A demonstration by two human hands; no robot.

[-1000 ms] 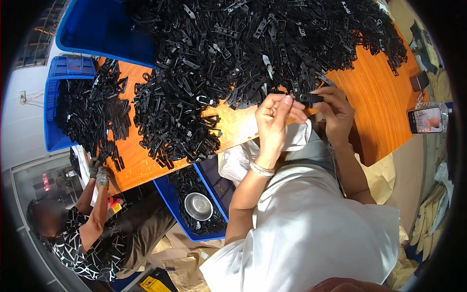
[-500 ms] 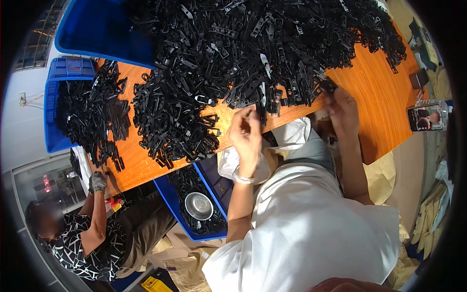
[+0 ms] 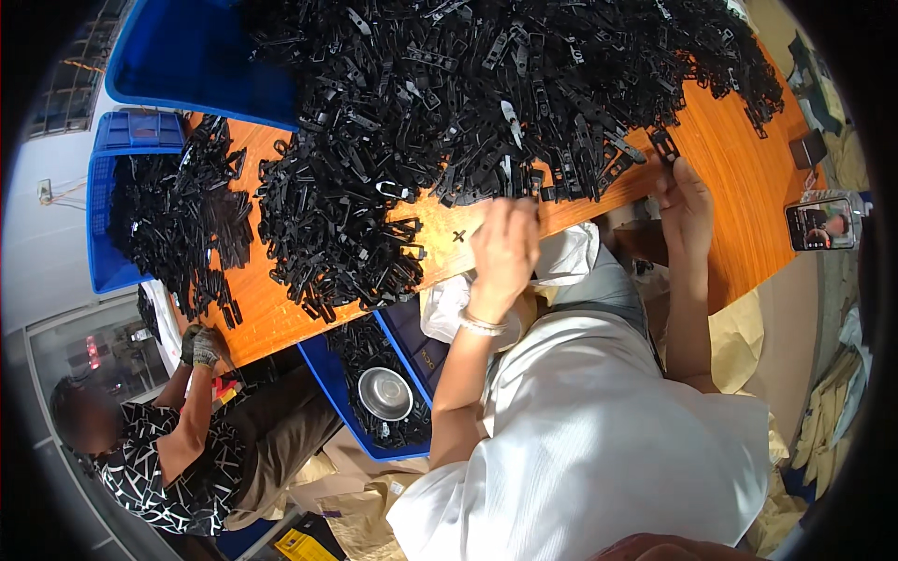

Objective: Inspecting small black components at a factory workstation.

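Observation:
A large heap of black plastic clip-like parts [image 3: 402, 122] covers much of the orange-brown wooden table [image 3: 748, 215]. My left hand [image 3: 505, 248] is at the heap's near edge, back of the hand up. Its fingers are bent and close together, slightly blurred; whatever they grip is hidden. A small x-shaped black piece [image 3: 458, 237] lies on the wood just left of that hand. To the right, my right hand [image 3: 687, 208] pinches a black plastic clip [image 3: 664, 147] between thumb and fingers, holding it up near the heap's edge.
A blue bin [image 3: 201, 65] tilts at the heap's far left. Another blue crate [image 3: 100, 224] sits behind more parts. Below the table edge, a blue crate [image 3: 379, 455] holds parts and a metal bowl [image 3: 384, 394]. A co-worker's gloved hands [image 3: 200, 346] are at the left; a phone [image 3: 821, 225] stands right.
My left hand has moved right, onto the heap's edge, and the x-shaped piece now shows on the wood. My right hand has shifted slightly right, its clip now clearly visible. The co-worker's hands moved.

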